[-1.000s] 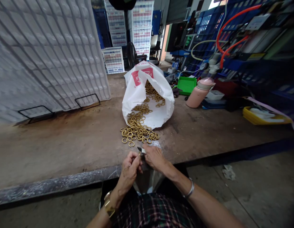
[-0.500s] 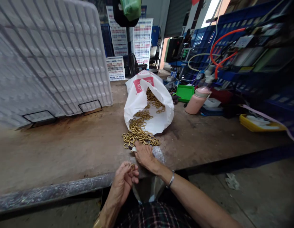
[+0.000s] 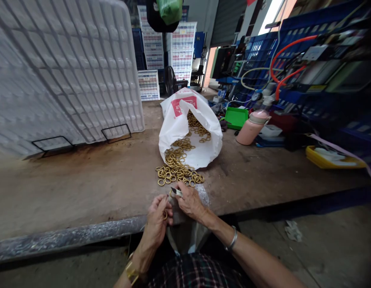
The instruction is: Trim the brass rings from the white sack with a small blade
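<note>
from my end of the feed i've got both hands low over the front edge of the workbench [image 3: 83,188], and here's the left hand [image 3: 157,215], thumb and forefinger drawn together, the other fingers curled in with a brass-coloured ring [image 3: 166,216] showing against them; what the fingertips themselves pinch is too small for me to tell. just beside it, the right hand [image 3: 189,202] is gripping a small white tool [image 3: 177,192], dark tip angled at the left hand, and i see a second ring [image 3: 170,194] right at that tip, though whether the tool clasps it i can't say. beyond the knuckles, there's the heap of brass-coloured rings [image 3: 176,171], spilling over the bench from the wide mouth of a white plastic bag [image 3: 207,154] with red print, and more lie inside. over on my right, a pink bottle [image 3: 249,131] stands near a green tray [image 3: 236,117], with a yellow tray [image 3: 323,161] farther out; on my left, white ribbed panels [image 3: 68,68] stand upright by black wire stands [image 3: 117,132].
</note>
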Demonstrator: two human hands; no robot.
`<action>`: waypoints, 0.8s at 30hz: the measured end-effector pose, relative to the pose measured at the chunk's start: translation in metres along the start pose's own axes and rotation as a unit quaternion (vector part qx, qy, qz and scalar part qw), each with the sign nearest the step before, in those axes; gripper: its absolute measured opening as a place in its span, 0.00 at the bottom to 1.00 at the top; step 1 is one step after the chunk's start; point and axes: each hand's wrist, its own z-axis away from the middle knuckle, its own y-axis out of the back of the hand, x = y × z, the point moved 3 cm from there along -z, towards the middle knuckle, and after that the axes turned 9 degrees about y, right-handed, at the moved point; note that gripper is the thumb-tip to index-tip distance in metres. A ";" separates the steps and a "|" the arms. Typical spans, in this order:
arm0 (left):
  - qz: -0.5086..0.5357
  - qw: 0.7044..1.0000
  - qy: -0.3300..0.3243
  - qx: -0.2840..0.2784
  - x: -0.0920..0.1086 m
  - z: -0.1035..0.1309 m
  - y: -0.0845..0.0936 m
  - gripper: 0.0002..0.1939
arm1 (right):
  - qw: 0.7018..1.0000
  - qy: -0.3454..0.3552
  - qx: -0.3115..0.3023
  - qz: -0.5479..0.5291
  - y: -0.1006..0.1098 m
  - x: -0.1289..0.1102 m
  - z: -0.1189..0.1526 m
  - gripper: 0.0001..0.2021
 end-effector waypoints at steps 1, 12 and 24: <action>-0.025 1.000 -0.013 0.003 0.000 -0.001 -0.002 0.24 | 1.000 0.000 0.008 -0.011 0.000 -0.001 0.003 0.07; -0.270 0.941 -0.197 0.046 0.008 -0.007 -0.005 0.13 | 0.969 -0.079 0.017 -0.235 0.007 -0.007 0.002 0.11; -0.151 0.985 -0.019 -0.077 0.000 -0.008 -0.008 0.18 | 0.964 -0.086 0.012 -0.252 0.002 -0.005 0.002 0.14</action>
